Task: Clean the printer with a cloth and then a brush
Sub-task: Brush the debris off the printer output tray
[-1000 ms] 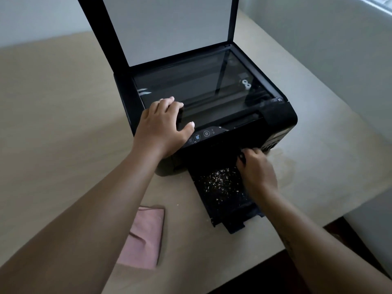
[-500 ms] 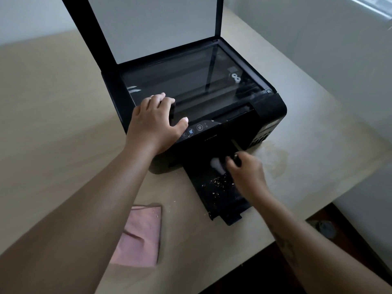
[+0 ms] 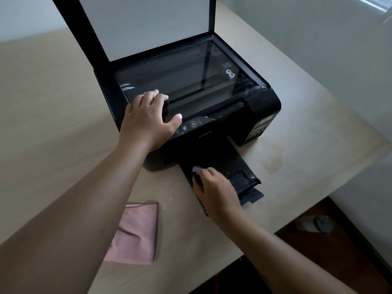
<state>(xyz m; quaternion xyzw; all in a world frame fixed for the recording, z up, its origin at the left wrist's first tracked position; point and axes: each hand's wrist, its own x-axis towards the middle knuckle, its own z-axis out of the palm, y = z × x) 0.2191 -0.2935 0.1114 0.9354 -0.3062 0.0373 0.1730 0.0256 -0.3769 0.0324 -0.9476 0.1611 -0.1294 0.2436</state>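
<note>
Printer (image 3: pixel 261 107) marked EPSON | left hand (image 3: pixel 146 122) flat on it | right hand (image 3: pixel 214 192) grips brush (image 3: pixel 195 169)

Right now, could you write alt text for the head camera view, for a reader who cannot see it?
A person's right hand sweeps a small brush over the pulled-out tray of a black printer with its scanner lid raised, while the left hand rests on the printer's front left corner. A folded pink cloth lies on the beige table.
</note>
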